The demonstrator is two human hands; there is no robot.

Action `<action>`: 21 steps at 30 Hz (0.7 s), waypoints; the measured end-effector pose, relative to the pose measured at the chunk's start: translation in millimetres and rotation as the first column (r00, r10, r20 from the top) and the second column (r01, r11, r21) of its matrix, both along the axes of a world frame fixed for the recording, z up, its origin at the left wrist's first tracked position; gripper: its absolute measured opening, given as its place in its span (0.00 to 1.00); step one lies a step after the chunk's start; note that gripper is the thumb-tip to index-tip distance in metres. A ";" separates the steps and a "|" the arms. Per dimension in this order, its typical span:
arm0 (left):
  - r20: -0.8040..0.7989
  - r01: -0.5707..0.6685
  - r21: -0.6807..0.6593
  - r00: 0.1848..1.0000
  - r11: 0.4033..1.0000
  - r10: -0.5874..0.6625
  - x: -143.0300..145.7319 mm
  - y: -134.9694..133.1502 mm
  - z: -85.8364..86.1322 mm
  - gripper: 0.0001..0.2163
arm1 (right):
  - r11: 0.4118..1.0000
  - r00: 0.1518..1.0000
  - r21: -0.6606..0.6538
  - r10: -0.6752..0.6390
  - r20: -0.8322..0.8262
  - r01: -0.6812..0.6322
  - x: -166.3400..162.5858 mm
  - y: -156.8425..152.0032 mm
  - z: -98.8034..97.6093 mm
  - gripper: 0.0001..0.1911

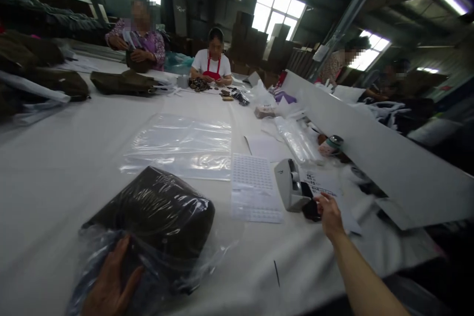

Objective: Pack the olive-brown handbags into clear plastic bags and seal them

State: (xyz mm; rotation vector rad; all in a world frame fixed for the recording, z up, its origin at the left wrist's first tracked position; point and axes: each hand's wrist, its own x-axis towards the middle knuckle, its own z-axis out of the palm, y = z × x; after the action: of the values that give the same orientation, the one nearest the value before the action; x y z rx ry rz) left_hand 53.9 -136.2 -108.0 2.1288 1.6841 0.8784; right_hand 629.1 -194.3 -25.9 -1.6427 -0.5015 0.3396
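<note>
The head view shows your dark olive-brown bag in loose clear plastic (159, 207) on the white-covered counter (55, 182), directly under and ahead of your left hand (113, 281). That hand lies flat over the near end, thumb apart from the fingers, pressing rather than gripping. Your right hand (329, 215) is at the pale grey dispenser-like device with a black front (287, 187), its fingers drawn narrow beside the black part; you can't tell from here whether they pinch anything.

As far as shows, the bag is already inside its plastic. The wrapping looks loose around your left hand, and no closure is visible, so securing it seems left to do.

Between your hands and a little beyond them lies a white sheet printed with a small grid (252, 173). Past your left hand is a flat, shiny clear plastic sheet (185, 148). A white paper with black handwriting (321, 182) runs beside and partly behind your right hand; beyond are a green-lidded jar (331, 144) and a long white board (377, 158), which limits reach on that side. Nothing visibly blocks the space between your hands.
</note>
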 end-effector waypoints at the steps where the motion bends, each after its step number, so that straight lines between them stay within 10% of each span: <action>1: 0.021 0.000 0.000 1.000 1.000 0.000 0.7 0.1 -0.2 0.29 | 0.999 0.999 -0.037 0.025 -0.022 -0.026 6.7 7.2 -4.5 0.26; 12: -0.022 0.066 0.031 0.998 0.997 -0.065 -1.6 2.9 2.2 0.28 | 0.994 0.990 -0.098 0.041 -0.132 -0.054 -1.9 11.3 -15.7 0.24; 17: -0.084 0.084 0.117 0.994 0.990 -0.075 -2.5 3.1 0.5 0.27 | 0.934 0.994 -0.344 0.073 -0.078 -0.096 -11.3 -19.8 -29.6 0.21; 21: -0.104 0.080 0.173 0.993 0.982 -0.062 -2.6 4.7 -1.9 0.27 | 0.834 0.977 -0.522 0.214 0.005 -0.180 -11.5 -29.0 -3.3 0.19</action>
State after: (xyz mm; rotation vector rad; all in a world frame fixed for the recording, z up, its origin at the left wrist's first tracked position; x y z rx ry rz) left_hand 51.3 -131.5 -109.9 2.3695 1.6181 0.9493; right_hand 617.6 -223.3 -29.1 -2.1384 -0.6707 0.6201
